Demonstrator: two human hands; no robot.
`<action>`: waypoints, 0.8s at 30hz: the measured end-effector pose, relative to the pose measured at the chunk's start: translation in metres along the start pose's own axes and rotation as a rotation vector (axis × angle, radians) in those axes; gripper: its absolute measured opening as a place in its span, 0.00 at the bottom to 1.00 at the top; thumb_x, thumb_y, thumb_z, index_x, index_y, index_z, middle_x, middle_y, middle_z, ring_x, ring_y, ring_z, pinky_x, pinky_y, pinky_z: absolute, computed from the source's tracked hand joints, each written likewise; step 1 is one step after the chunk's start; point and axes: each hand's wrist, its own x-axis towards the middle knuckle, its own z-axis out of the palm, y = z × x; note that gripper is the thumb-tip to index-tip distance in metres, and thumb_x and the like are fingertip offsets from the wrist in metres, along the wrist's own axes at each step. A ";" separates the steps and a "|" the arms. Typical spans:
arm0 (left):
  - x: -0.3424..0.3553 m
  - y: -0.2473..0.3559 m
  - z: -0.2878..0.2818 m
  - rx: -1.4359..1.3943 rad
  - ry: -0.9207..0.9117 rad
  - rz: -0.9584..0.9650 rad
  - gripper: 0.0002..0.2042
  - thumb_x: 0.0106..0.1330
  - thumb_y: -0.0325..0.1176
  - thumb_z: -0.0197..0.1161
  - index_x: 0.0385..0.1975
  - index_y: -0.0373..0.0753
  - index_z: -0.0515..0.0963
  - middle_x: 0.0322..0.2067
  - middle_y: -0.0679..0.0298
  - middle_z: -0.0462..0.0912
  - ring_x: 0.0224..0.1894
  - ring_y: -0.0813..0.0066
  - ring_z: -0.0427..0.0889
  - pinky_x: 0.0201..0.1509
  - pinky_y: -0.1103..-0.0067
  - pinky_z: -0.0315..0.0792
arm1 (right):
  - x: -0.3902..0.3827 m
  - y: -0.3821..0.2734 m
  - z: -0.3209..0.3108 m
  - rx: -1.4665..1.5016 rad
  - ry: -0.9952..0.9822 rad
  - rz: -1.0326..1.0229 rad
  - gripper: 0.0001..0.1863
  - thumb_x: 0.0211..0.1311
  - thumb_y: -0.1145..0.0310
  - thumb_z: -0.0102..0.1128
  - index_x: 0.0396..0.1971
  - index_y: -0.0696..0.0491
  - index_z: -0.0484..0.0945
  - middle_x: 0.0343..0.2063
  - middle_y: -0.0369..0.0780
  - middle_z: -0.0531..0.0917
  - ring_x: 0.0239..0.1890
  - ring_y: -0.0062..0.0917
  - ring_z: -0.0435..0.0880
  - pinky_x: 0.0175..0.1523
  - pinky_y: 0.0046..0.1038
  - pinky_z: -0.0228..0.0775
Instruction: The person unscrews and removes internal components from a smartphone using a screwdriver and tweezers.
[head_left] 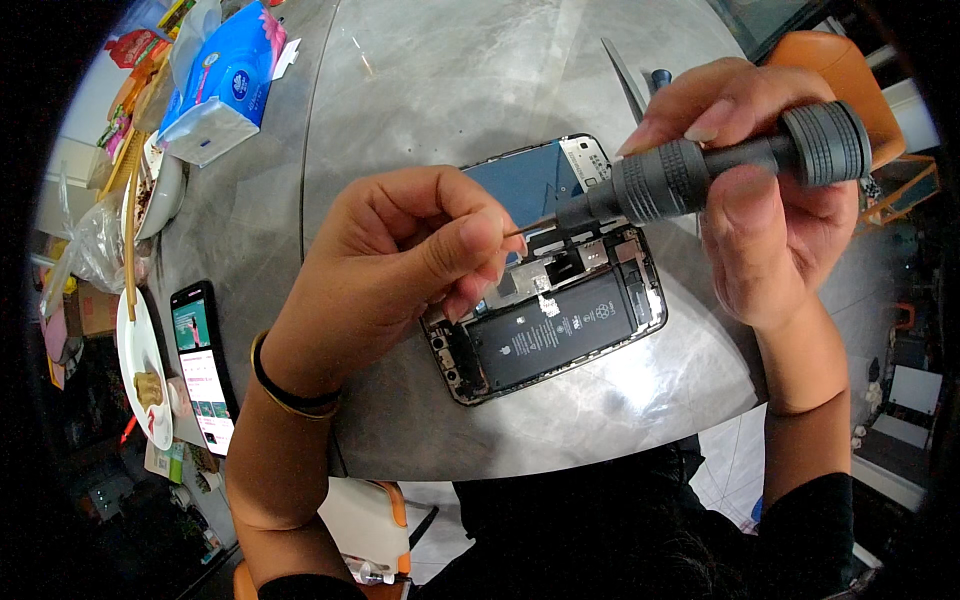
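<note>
In my right hand [775, 225] lies a thick dark grey screwdriver [655, 185] with ribbed bands, held almost level and aimed left. The fingertips of my left hand [390, 255] pinch its thin bit [530, 229] near the end; whatever sits at the very tip is hidden by the fingers. Below both hands, an opened smartphone [560, 335] rests on the table with its black battery and inner parts bare. Just beyond it lies a phone's screen panel [535, 178], partly covered by my left hand. A pointed metal tool [622, 78] shows past my right hand.
The grey table [420, 110] has a curved near edge. On the left are a blue tissue pack [225, 90], a lit phone [205, 370], a white plate [145, 375] with food scraps and a bowl [168, 190] with chopsticks. An orange chair [815, 65] stands far right.
</note>
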 end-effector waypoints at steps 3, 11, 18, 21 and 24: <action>0.001 0.000 0.000 -0.007 -0.016 0.008 0.12 0.67 0.37 0.59 0.24 0.39 0.67 0.18 0.69 0.68 0.18 0.84 0.62 0.18 0.88 0.55 | -0.001 0.001 0.001 0.028 0.034 0.040 0.18 0.66 0.53 0.53 0.41 0.55 0.68 0.35 0.47 0.78 0.36 0.27 0.81 0.41 0.26 0.75; 0.001 -0.003 -0.008 -0.039 -0.063 0.014 0.12 0.65 0.39 0.62 0.33 0.35 0.79 0.20 0.71 0.77 0.20 0.90 0.71 0.22 0.92 0.64 | 0.003 -0.008 0.013 0.158 0.131 0.159 0.20 0.65 0.52 0.55 0.40 0.56 0.67 0.35 0.48 0.77 0.35 0.27 0.81 0.38 0.24 0.78; 0.001 -0.003 -0.009 -0.038 -0.068 0.007 0.12 0.65 0.39 0.62 0.33 0.34 0.79 0.21 0.71 0.77 0.20 0.90 0.71 0.22 0.92 0.64 | 0.002 -0.008 0.014 0.156 0.144 0.146 0.20 0.65 0.53 0.55 0.40 0.56 0.68 0.34 0.47 0.78 0.35 0.27 0.81 0.40 0.26 0.78; 0.001 -0.003 -0.009 -0.029 -0.074 0.005 0.12 0.65 0.39 0.62 0.33 0.34 0.79 0.20 0.71 0.77 0.20 0.90 0.71 0.23 0.92 0.64 | 0.002 -0.006 0.012 0.145 0.125 0.118 0.19 0.65 0.53 0.56 0.40 0.56 0.68 0.34 0.47 0.78 0.36 0.27 0.81 0.41 0.27 0.77; 0.001 -0.002 -0.007 -0.020 -0.062 0.009 0.13 0.65 0.39 0.62 0.33 0.33 0.78 0.20 0.71 0.76 0.20 0.90 0.71 0.22 0.92 0.64 | 0.002 -0.006 0.013 0.139 0.130 0.117 0.20 0.65 0.53 0.56 0.40 0.55 0.69 0.34 0.47 0.78 0.36 0.27 0.81 0.41 0.27 0.77</action>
